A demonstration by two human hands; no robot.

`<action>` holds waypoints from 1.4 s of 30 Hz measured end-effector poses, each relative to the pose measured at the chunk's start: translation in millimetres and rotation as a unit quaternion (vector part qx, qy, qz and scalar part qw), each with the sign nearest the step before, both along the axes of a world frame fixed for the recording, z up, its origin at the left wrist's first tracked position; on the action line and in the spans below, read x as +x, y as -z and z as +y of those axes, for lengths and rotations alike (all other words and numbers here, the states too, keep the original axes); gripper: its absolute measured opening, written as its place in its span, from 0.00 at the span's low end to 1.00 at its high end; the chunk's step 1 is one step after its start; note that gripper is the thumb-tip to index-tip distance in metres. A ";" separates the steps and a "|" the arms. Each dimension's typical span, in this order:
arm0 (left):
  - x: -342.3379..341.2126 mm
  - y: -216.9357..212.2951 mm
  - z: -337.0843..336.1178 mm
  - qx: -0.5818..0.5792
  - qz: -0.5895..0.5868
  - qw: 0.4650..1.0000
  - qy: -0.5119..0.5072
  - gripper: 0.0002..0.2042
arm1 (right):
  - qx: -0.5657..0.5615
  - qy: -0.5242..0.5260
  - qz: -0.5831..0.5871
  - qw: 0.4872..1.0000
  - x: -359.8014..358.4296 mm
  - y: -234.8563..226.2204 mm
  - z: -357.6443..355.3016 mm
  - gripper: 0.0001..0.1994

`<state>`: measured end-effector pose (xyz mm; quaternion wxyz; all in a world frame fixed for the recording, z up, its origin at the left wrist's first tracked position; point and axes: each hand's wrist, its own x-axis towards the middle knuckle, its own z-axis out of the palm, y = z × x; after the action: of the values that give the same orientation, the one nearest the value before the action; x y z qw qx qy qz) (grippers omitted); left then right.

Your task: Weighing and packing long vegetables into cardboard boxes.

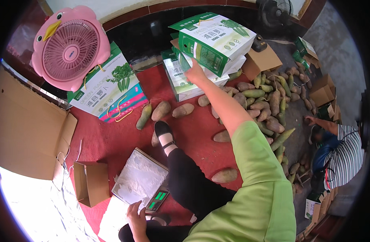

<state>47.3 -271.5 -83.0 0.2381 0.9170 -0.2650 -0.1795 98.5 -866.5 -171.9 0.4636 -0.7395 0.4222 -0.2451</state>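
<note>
My right hand (196, 74) reaches up and forward to the stacked white-and-green printed cartons. Its fingers close on the green side flap of a carton (195, 82) under the tilted top carton (219, 34). Low in the view, my left hand (136, 218) hangs beside a digital scale (141, 177), its fingers loosely bent and apart with nothing in them. The scale's flat platform is whitish and worn, and its small display (157, 198) glows green next to my left fingers.
Many long green and brownish radishes (269, 105) are heaped at the right on a red mat (193, 137). A pink fan (72, 52) stands by another printed carton (108, 86). A small brown box (91, 183) sits left of the scale. Another person (340, 157) works at far right.
</note>
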 end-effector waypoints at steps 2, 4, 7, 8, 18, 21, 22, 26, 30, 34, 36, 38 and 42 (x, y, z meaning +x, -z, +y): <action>3.3 4.2 0.0 0.006 0.017 1.000 0.002 0.15 | 0.032 -0.009 0.016 0.999 20.9 -5.8 -7.1 0.43; 5.1 4.8 -6.2 0.007 0.020 1.000 0.010 0.14 | -0.022 0.000 0.010 1.000 41.7 -5.6 -23.4 0.45; 9.1 4.6 -11.8 0.026 0.030 0.999 -0.015 0.16 | 0.072 -0.023 -0.035 0.997 63.8 -18.3 -31.1 0.47; 11.8 7.5 -12.2 0.029 0.034 0.999 -0.014 0.16 | 0.075 -0.021 -0.032 0.996 70.0 -16.5 -34.1 0.47; 20.6 9.2 -36.7 0.072 0.094 0.993 0.005 0.15 | 0.149 0.073 -0.062 0.984 93.7 -1.8 -73.8 0.35; 17.9 6.9 -38.3 0.094 0.094 0.991 0.004 0.14 | 0.110 0.046 -0.104 0.987 82.5 6.8 -63.3 0.33; 16.1 5.1 -37.6 0.096 0.095 0.991 0.009 0.14 | 0.110 0.051 -0.104 0.987 76.6 8.9 -54.2 0.33; 7.7 2.3 -34.4 0.055 0.059 0.996 0.040 0.14 | 0.146 0.030 -0.192 0.970 37.9 25.7 -18.0 0.40; -4.5 8.4 -18.0 0.025 0.009 1.000 0.017 0.15 | 0.227 0.032 -0.269 0.936 -13.2 11.5 43.4 0.40; -5.0 16.8 2.4 -0.009 -0.031 0.999 0.042 0.14 | 0.219 0.091 -0.303 0.923 -83.6 -7.1 83.2 0.33; -9.8 11.6 1.9 -0.004 -0.038 0.998 0.046 0.14 | 0.177 0.090 -0.307 0.931 -115.7 -10.7 98.6 0.23; -15.1 6.2 8.5 -0.029 -0.028 0.999 0.022 0.13 | 0.169 0.083 -0.349 0.918 -135.2 -33.0 122.9 0.15; -18.9 5.6 22.3 -0.067 -0.055 0.996 0.028 0.12 | 0.156 0.061 -0.415 0.894 -167.4 -91.8 157.3 0.12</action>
<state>28.4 -249.3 -88.6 0.2791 0.8994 -0.3151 -0.1176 -68.9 -709.2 -80.1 0.6903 -0.4612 0.2689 -0.4884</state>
